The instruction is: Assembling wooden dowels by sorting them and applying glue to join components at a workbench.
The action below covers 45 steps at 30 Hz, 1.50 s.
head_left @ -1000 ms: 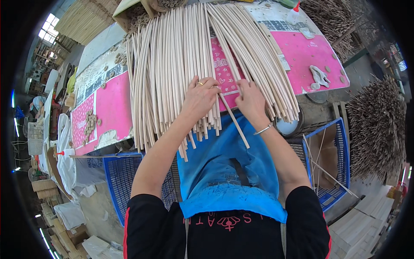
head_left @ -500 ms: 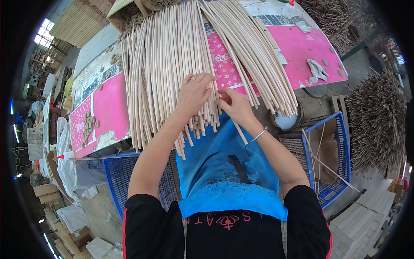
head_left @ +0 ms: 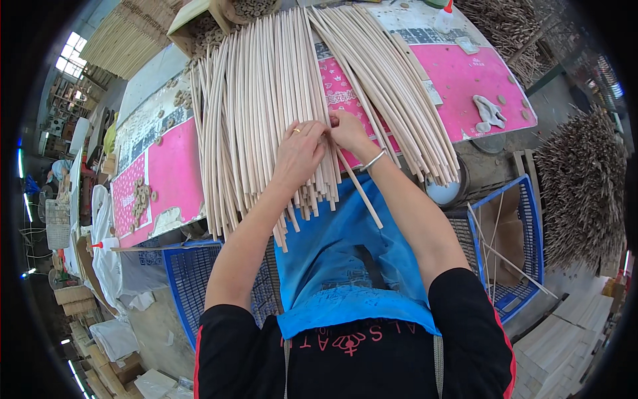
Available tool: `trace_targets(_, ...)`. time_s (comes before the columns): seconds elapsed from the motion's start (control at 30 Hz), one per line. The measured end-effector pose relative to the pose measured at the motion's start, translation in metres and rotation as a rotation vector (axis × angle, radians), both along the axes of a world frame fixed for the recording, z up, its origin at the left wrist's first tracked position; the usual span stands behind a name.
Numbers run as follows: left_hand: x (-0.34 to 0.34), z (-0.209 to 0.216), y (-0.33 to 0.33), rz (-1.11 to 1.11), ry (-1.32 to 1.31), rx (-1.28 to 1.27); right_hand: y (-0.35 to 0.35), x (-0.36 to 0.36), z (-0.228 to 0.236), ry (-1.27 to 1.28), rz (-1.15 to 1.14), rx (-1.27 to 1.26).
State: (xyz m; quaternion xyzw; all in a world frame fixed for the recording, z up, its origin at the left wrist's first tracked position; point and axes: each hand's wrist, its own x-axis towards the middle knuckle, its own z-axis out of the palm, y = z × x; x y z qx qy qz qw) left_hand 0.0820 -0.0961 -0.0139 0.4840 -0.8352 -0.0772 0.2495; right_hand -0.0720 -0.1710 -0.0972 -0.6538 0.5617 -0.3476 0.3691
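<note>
A wide layer of pale wooden dowels (head_left: 266, 86) lies lengthwise on the table, its near ends jutting over the edge toward me. My left hand (head_left: 300, 151), with a ring on one finger, rests across these dowels, its fingers bent together at their right side. Beside it my right hand (head_left: 349, 133), wearing a bracelet, has its fingers pinched at the right edge of the layer. One dowel (head_left: 361, 191) slants out below the right hand, over my blue apron (head_left: 352, 266). The fingertips of both hands are partly hidden. A second dowel bundle (head_left: 392, 86) fans out to the right.
Small wooden rings (head_left: 141, 199) lie on the pink-covered table (head_left: 174, 163); more fill a wooden box (head_left: 199, 33). A glove (head_left: 488, 113) lies at right. Blue crates (head_left: 531, 226) stand below the table. A large stack of thin sticks (head_left: 578, 186) rises at far right.
My right hand has moved up and slightly left along the edge of the dowels, closer to the left hand. The left hand has shifted slightly down. The slanting dowel shows more of its length.
</note>
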Motion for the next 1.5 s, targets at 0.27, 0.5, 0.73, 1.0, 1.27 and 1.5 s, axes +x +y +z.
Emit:
trace_targets(0.27, 0.005, 0.006, 0.005, 0.004, 0.089, 0.068, -0.017, -0.009, 0.032, -0.199, 0.075, 0.402)
trace_targets(0.5, 0.008, 0.004, 0.007, -0.019, -0.002, 0.022, 0.009, -0.059, 0.048, 0.464, -0.118, -0.310)
trace_targets(0.73, 0.009, 0.006, 0.001, -0.084, -0.028, -0.021, 0.025, -0.058, 0.049, 0.628, -0.071, -0.732)
trace_targets(1.0, 0.011, 0.002, 0.001, -0.072, 0.027, -0.064, -0.008, -0.004, 0.024, -0.054, -0.042, -0.098)
trace_targets(1.27, 0.015, 0.006, 0.005, -0.061, 0.036, 0.009, -0.027, 0.002, 0.022, -0.245, 0.148, 0.362)
trace_targets(1.5, 0.013, 0.005, 0.004, -0.061, 0.043, -0.060, -0.014, -0.023, 0.032, 0.263, -0.084, -0.172)
